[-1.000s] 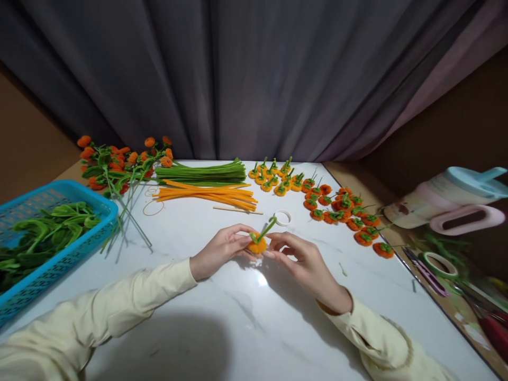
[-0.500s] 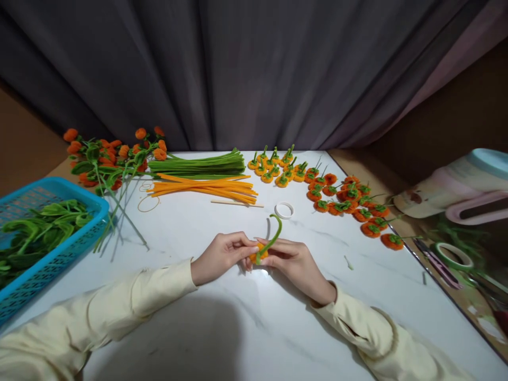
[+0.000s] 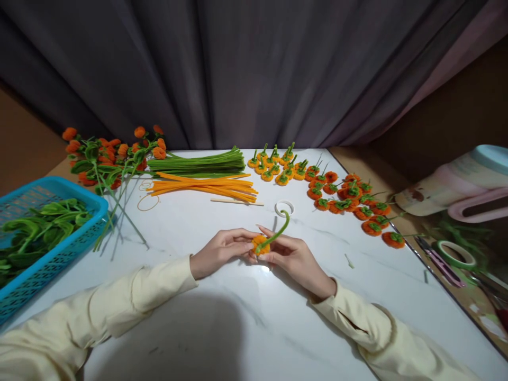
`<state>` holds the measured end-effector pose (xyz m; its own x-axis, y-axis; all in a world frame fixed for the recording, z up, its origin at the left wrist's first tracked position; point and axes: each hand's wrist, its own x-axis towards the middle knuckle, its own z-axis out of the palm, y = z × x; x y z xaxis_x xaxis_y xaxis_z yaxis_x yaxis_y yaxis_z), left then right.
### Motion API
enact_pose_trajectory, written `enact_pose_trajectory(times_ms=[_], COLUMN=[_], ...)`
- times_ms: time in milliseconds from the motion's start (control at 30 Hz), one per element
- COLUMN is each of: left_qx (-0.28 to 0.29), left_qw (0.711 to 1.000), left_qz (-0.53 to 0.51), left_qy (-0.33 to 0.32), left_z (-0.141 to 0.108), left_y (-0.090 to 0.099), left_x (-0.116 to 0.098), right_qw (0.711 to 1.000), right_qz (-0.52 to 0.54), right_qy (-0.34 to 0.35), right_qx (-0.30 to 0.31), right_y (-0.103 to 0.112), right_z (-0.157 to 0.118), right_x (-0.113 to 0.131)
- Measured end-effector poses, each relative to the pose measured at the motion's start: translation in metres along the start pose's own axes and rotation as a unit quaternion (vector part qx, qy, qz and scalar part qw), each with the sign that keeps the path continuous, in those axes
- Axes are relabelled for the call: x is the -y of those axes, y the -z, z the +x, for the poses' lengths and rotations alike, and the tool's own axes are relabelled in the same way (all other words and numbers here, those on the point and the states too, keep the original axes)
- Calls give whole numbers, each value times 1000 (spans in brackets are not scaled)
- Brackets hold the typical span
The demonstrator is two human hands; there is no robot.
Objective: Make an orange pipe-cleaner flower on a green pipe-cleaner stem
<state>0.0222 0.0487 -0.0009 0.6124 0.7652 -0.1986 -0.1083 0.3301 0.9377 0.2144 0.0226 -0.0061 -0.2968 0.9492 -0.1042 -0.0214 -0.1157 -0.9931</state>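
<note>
Between my hands is a small yellow-orange pumpkin-like piece [image 3: 260, 244] with a green stem curving up to the right. My left hand [image 3: 224, 251] pinches its left side. On the right side, the fingers of my right hand [image 3: 292, 257] grip it, thumb at the lower edge and index finger raised behind. Beyond them lie a white ring [image 3: 284, 208], a thin wooden stick [image 3: 237, 202], orange fuzzy strips [image 3: 202, 187] and green fuzzy strips [image 3: 198, 163].
Yellow pieces with green stems [image 3: 282, 178] and orange ones [image 3: 372, 227] sit back right. A blue basket [image 3: 59, 254] of leaves and orange flowers [image 3: 107, 153] are at left. Pink-handled scissors [image 3: 444, 269], green tape [image 3: 455, 254] and a large cup [image 3: 444, 185] are at right.
The yellow-orange piece has turned to show more of its ribbed face, and its stem leans further right. My right index finger has lifted slightly.
</note>
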Motion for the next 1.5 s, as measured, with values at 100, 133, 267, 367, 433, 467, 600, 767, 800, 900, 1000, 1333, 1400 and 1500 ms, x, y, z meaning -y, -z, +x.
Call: enact_pose_trajectory(times_ms=[100, 133, 267, 367, 433, 467, 600, 767, 800, 900, 1000, 1333, 1400, 1500], left_qx=[-8, -16, -42, -44, -42, -40, -29, -21, -19, -17, -30, -11, -16, -18], left_qw=[1000, 1000, 999, 999, 999, 999, 1000, 1000, 1000, 1000, 999, 995, 995, 997], left_qz=[1, -2, -2, 8, 12, 12, 1, -5, -3, -6, -34, -100, -95, -76], left_qy=[-5, -4, 3, 6, 9, 11, 11, 14, 13, 6, -1, 18, 5, -19], left_z=[1, 1, 1, 0, 0, 0, -1, -2, -1, 0, 3, 6, 6, 4], left_y=[-1, -2, -4, -5, -5, -5, -5, -6, -6, -6, -5, 2, 4, 6], left_x=[1, 1, -1, -2, -2, -2, -2, -1, 0, 2, 4, 2, 2, 2], right_qw=[1000, 1000, 1000, 1000, 1000, 999, 999, 999, 999, 999, 997, 923, 915, 910], right_qz=[12, 14, 17, 17, 14, 13, 17, 30, 32, 25, -1, -214, -221, -220], right_qy=[10, 12, 20, 23, 27, 30, 38, 35, 31, 39, 73, 310, 331, 350], right_qx=[19, 20, 10, 5, -3, -7, 2, 20, 24, 25, 2, -81, -70, -45], right_y=[0, -1, -1, 0, 2, 2, 4, 5, 5, 5, 5, 9, 9, 8], right_z=[1, 1, 2, 3, 4, 4, 4, 3, 3, 3, 3, -6, -8, -11], right_x=[3, 4, 6, 4, 1, 0, -3, -3, -3, -2, -1, -1, 0, 1])
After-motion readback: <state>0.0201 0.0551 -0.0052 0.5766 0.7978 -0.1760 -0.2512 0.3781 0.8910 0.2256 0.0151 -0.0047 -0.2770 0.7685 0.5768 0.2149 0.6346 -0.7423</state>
